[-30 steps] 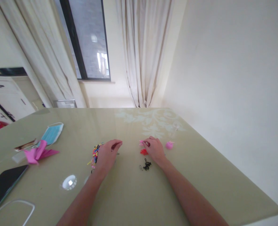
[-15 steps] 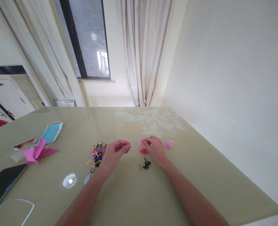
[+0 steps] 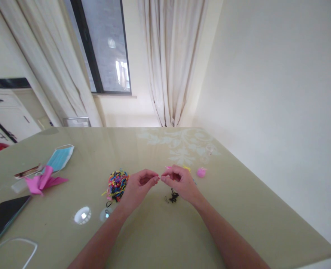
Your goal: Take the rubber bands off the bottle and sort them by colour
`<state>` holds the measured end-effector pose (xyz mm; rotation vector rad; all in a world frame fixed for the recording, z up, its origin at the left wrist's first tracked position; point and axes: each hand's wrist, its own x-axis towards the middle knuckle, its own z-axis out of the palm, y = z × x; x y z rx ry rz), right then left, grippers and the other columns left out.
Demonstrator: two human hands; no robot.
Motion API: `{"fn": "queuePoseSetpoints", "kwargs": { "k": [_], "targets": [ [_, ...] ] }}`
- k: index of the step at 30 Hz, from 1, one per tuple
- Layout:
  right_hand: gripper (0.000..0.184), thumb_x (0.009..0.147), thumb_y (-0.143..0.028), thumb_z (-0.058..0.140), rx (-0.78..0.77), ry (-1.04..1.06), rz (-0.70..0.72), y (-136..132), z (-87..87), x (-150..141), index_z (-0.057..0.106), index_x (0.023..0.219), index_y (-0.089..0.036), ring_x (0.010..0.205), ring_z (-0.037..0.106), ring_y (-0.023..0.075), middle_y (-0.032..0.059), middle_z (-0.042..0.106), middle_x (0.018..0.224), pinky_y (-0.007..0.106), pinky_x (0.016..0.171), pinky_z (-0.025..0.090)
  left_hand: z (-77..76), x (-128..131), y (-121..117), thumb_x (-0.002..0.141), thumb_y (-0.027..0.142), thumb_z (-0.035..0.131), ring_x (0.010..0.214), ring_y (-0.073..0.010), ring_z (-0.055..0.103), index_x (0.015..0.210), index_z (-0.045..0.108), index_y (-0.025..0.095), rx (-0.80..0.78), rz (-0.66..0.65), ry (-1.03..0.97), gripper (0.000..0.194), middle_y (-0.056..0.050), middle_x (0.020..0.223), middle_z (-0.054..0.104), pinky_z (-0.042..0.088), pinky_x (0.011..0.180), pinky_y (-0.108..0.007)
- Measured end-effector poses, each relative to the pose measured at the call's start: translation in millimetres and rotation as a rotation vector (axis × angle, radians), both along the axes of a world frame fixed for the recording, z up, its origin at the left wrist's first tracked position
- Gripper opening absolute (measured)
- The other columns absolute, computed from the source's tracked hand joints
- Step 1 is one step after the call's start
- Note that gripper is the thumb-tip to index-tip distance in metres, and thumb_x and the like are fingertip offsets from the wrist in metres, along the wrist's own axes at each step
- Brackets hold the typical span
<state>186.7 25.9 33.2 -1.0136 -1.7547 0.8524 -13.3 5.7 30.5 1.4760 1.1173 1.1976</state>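
My left hand (image 3: 141, 184) is closed in a pinch, with a tiny bit of red, apparently a rubber band, at its fingertips. Almost touching it, my right hand (image 3: 179, 181) has thumb and forefinger pinched together; anything between them is too small to make out. Beside my left hand lies a heap of multicoloured small rubber bands (image 3: 117, 184). A little cluster of black rubber bands (image 3: 173, 196) sits below my right hand. Yellow bands (image 3: 186, 169) show just behind that hand, and a pink bundle (image 3: 201, 172) lies to its right. My right hand hides the red pile.
On the left of the glossy table (image 3: 143, 239) are a pink folded-paper piece (image 3: 43, 182), a blue face mask (image 3: 60, 158), a dark tablet-like device (image 3: 5, 218) and a white cable (image 3: 32, 244). A wall (image 3: 274, 112) runs along the right side.
My right hand has moved left and slightly down from the pink and red bits, bringing its fingertips up to my left hand's. Yellow bands behind it now show. My left hand has shifted slightly right.
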Motion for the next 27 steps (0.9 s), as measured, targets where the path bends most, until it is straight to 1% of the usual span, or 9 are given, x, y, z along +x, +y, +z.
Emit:
{"fn": "queuePoseSetpoints", "kwargs": {
  "k": [5, 11, 14, 16, 17, 20, 22, 24, 27],
  "targets": [
    [0.019, 0.085, -0.035, 0.073, -0.003, -0.025, 0.003, -1, -1.1, -1, 0.076, 0.078, -0.018, 0.055, 0.038, 0.01, -0.0043, 0.047, 0.061, 0.025, 0.053, 0.03, -3.8, 1, 1, 0.081, 0.045, 0.079, 0.08, -0.0182, 0.071, 0.091, 0.076, 0.017, -0.012, -0.052, -0.02, 0.03, -0.006, 0.084, 0.078, 0.057, 0.077, -0.03],
    [0.019, 0.083, -0.036, 0.074, -0.032, -0.024, 0.021, -3, -1.1, -3, 0.075, 0.077, -0.018, 0.056, 0.04, 0.0104, -0.0032, 0.05, 0.062, 0.025, 0.052, 0.03, -6.3, 4, -2, 0.086, 0.045, 0.076, 0.084, -0.0191, 0.072, 0.095, 0.075, 0.017, -0.013, -0.102, -0.002, 0.029, -0.007, 0.09, 0.079, 0.056, 0.08, -0.03],
    [0.023, 0.083, -0.041, 0.075, -0.065, 0.046, 0.019, -1, 3.8, 3, 0.075, 0.077, -0.018, 0.056, 0.042, 0.0109, -0.0025, 0.052, 0.061, 0.025, 0.053, 0.032, -6.5, -1, 1, 0.086, 0.048, 0.073, 0.088, -0.0214, 0.073, 0.099, 0.075, 0.018, -0.012, -0.084, 0.037, 0.032, -0.008, 0.096, 0.08, 0.057, 0.083, -0.032],
    [0.028, 0.082, -0.045, 0.077, -0.105, 0.15, -0.011, 2, 8.8, 12, 0.075, 0.077, -0.018, 0.057, 0.046, 0.0116, -0.0012, 0.058, 0.063, 0.026, 0.054, 0.036, -7.6, -9, 5, 0.089, 0.049, 0.069, 0.092, -0.0237, 0.073, 0.105, 0.075, 0.019, 0.004, -0.019, 0.164, 0.034, -0.008, 0.101, 0.079, 0.057, 0.085, -0.035],
    [0.029, 0.082, -0.047, 0.078, -0.119, 0.206, -0.038, 4, 11.3, 18, 0.075, 0.076, -0.018, 0.058, 0.048, 0.0121, -0.0006, 0.06, 0.064, 0.026, 0.055, 0.038, -8.7, -14, 7, 0.09, 0.047, 0.066, 0.094, -0.0252, 0.073, 0.107, 0.074, 0.02, 0.022, 0.03, 0.28, 0.034, -0.009, 0.104, 0.079, 0.056, 0.087, -0.037],
    [0.029, 0.08, -0.047, 0.08, -0.089, 0.325, -0.138, 10, 16.0, 36, 0.075, 0.074, -0.019, 0.064, 0.054, 0.014, 0.001, 0.065, 0.069, 0.027, 0.062, 0.044, -14.0, -32, 11, 0.091, 0.034, 0.064, 0.114, -0.0323, 0.065, 0.116, 0.074, 0.02, 0.111, 0.216, 0.796, 0.03, -0.012, 0.12, 0.075, 0.048, 0.101, -0.046],
    [0.027, 0.08, -0.046, 0.08, -0.06, 0.358, -0.172, 13, 15.7, 45, 0.077, 0.076, -0.02, 0.068, 0.057, 0.0155, 0.0022, 0.068, 0.074, 0.028, 0.066, 0.046, -17.6, -39, 12, 0.091, 0.031, 0.064, 0.124, -0.0359, 0.059, 0.123, 0.072, 0.021, 0.118, 0.266, 1.033, 0.035, -0.014, 0.129, 0.071, 0.042, 0.106, -0.051],
    [0.026, 0.081, -0.046, 0.08, -0.051, 0.364, -0.185, 15, 13.7, 49, 0.078, 0.077, -0.02, 0.071, 0.058, 0.0166, 0.0031, 0.07, 0.076, 0.03, 0.068, 0.047, -19.4, -42, 13, 0.094, 0.031, 0.059, 0.125, -0.035, 0.058, 0.123, 0.072, 0.024, 0.102, 0.251, 1.141, 0.032, -0.012, 0.131, 0.07, 0.041, 0.105, -0.049],
    [0.027, 0.081, -0.047, 0.079, -0.048, 0.35, -0.196, 16, 11.3, 50, 0.078, 0.077, -0.02, 0.069, 0.057, 0.0167, 0.0029, 0.068, 0.073, 0.029, 0.065, 0.046, -17.9, -39, 14, 0.097, 0.029, 0.054, 0.117, -0.0315, 0.062, 0.112, 0.077, 0.027, 0.095, 0.213, 1.175, 0.027, -0.009, 0.123, 0.073, 0.041, 0.101, -0.045]
  ]
}}
